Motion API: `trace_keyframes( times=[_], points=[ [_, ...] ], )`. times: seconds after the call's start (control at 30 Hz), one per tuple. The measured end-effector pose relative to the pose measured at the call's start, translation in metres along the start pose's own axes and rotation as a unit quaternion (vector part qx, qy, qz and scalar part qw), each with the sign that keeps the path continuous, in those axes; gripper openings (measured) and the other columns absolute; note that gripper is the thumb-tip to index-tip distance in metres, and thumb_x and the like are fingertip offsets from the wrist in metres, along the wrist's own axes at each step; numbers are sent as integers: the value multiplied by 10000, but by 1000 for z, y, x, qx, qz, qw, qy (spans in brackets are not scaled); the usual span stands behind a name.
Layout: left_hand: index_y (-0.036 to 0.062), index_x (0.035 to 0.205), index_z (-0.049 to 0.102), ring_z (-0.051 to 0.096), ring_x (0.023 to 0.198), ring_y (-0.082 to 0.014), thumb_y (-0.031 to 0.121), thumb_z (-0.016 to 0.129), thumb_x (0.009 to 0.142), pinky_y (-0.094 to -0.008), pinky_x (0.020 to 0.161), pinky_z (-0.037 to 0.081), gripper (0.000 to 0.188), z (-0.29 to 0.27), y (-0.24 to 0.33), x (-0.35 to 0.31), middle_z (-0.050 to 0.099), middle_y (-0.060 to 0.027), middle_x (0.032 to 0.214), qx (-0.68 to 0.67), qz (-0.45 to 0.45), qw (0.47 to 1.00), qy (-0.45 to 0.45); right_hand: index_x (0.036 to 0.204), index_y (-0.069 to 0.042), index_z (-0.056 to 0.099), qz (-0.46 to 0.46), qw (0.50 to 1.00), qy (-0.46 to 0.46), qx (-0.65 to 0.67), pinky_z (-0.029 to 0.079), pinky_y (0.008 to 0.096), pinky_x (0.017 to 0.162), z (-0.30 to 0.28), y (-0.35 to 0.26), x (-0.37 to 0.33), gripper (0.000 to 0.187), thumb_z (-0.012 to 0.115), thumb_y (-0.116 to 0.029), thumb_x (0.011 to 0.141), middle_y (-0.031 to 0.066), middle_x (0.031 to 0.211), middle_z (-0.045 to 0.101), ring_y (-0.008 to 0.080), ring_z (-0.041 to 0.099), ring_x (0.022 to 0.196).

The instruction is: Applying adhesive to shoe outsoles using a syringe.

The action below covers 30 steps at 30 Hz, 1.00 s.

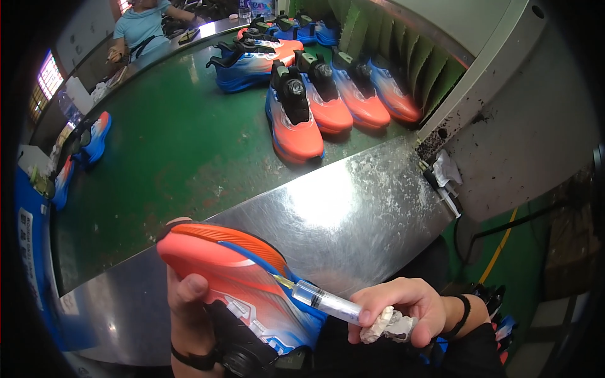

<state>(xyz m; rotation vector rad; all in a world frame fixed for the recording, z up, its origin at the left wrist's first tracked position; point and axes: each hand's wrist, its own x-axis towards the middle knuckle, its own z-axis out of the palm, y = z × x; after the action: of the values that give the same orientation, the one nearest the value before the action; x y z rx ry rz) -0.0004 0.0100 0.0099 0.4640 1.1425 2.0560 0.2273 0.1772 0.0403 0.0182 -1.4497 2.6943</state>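
Left hand [184,293] clasping a tilted running shoe [233,277], I see the right hand [413,299] closed around white wadding [382,326] and a clear syringe [326,303], contents unclear, yellow tip [283,281] angled leftward.

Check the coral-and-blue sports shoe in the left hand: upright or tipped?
Tipped: the left hand holds the shoe on its side, orange sole away from the person, black collar toward them.

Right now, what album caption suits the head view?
Left hand holds a colourful shoe; right hand points a syringe at it.
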Motion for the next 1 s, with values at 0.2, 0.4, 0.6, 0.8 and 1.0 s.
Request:
trace_keyframes(
  times=[0.2,0.4,0.6,0.8,1.0],
  points=[
    [-31,1183,473,641,879,-253,405,722,679,-378,781,541,712,-19,-5,9,614,-160,1011,46,-16,999,-15,1188,26,542,7,1000,-1,8,435,334,771,-5,12,-8,631,682,-452,800,235,1023,600,256,582,903],
    [-2,1209,480,628,917,-279,389,674,754,-413,835,516,630,-25,-17,9,613,-158,1056,-63,-19,998,12,1186,45,544,-23,999,-17,-22,415,313,700,-11,24,-20,615,664,-435,820,219,1027,622,221,561,829],
    [9,1197,495,619,929,-275,407,660,761,-415,843,507,612,-34,-15,12,612,-148,1061,-66,-31,995,74,1188,49,544,-25,999,-24,-27,397,303,627,-17,31,-34,608,652,-430,830,205,1031,628,202,530,759],
    [21,1184,510,610,941,-271,425,645,769,-416,852,497,596,-38,-17,15,610,-137,1066,-62,-52,990,114,1192,44,546,-47,998,-17,-40,401,305,626,-23,40,-44,600,653,-425,832,169,1034,633,205,528,745],
    [32,1172,524,601,954,-267,444,631,776,-418,860,488,581,-40,-15,16,609,-127,1071,-49,-68,985,151,1192,41,548,-49,998,-14,-48,408,305,643,-29,45,-55,594,669,-409,823,146,1038,633,209,536,764]
  ],
)
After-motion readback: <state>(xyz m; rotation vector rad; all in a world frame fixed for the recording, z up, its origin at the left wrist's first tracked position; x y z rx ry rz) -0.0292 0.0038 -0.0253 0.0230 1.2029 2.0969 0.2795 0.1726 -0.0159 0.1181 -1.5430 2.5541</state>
